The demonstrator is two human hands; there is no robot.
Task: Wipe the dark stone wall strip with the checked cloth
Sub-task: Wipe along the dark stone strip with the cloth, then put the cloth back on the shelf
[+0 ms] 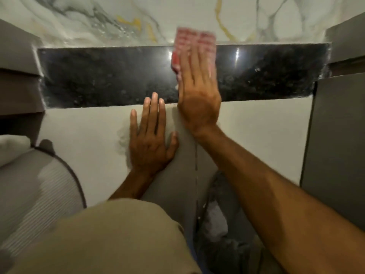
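A dark, speckled stone strip (102,76) runs across the wall between white marble above and a plain pale panel below. My right hand (197,89) lies flat on the strip right of centre, fingers pointing up, pressing the red-and-white checked cloth (194,39) against it. The cloth is blurred; its top edge reaches over the strip onto the marble. My left hand (151,135) rests flat, fingers spread, on the pale panel just below the strip, holding nothing.
Veined white marble (98,20) covers the wall above. Grey cabinet fronts (335,131) flank the strip on the right and on the left (17,62). A ribbed grey rounded object (39,184) stands at lower left. My knee in beige cloth (110,238) fills the foreground.
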